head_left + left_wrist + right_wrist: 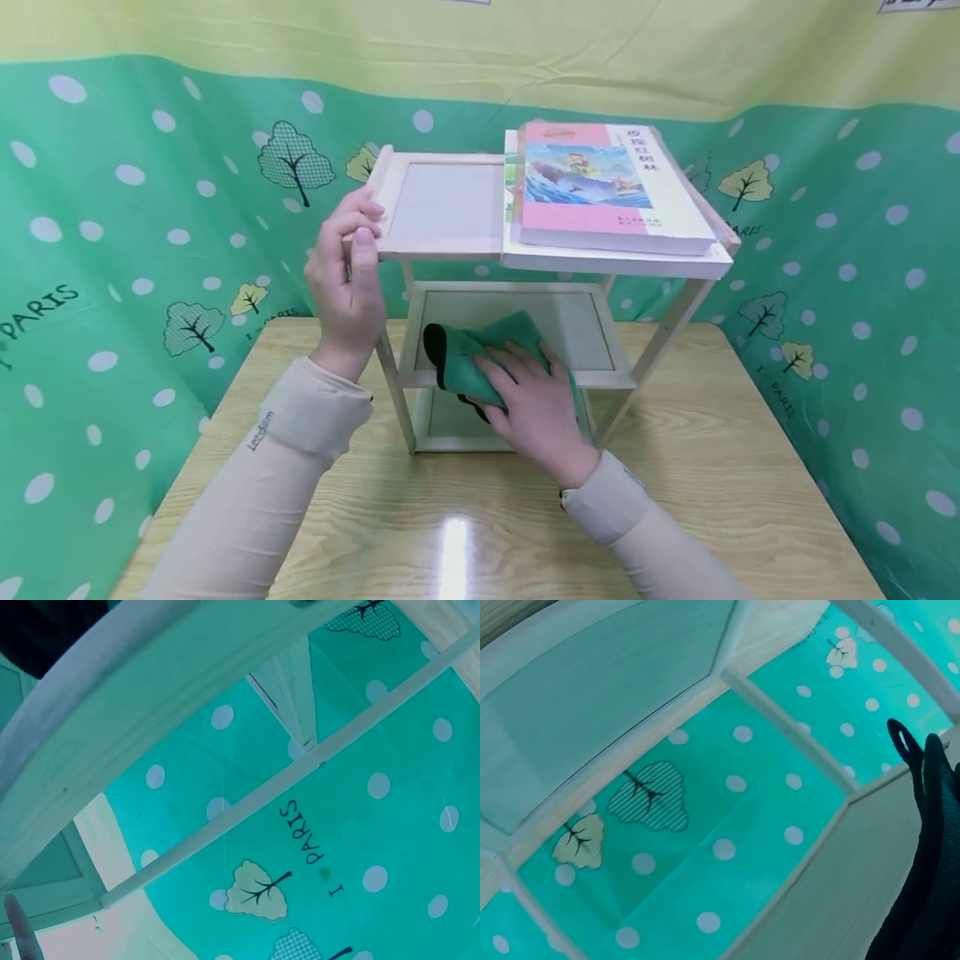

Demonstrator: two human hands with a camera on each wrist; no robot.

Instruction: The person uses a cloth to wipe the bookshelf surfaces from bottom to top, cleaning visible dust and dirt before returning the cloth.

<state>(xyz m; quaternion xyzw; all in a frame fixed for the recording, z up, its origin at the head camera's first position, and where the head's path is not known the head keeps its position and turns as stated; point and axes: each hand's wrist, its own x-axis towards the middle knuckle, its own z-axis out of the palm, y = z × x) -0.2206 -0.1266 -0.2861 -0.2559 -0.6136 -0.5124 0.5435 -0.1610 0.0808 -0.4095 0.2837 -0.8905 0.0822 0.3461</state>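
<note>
A pale three-tier shelf rack stands on the table. My left hand grips the left end of its top tier, thumb near the front corner and fingers over the side rail. My right hand holds a green cloth with black edging at the front of the middle tier. The fingers lie over the cloth, with the thumb apart from them; the palm side is hidden. Dark folds of the cloth show at the right of the right wrist view. A fingertip enters the left wrist view at lower left.
A pink-and-white book lies on the right half of the top tier, with another flat item under it. The wood-grain table carries the rack. A green dotted curtain hangs behind and at both sides. The bottom tier sits below.
</note>
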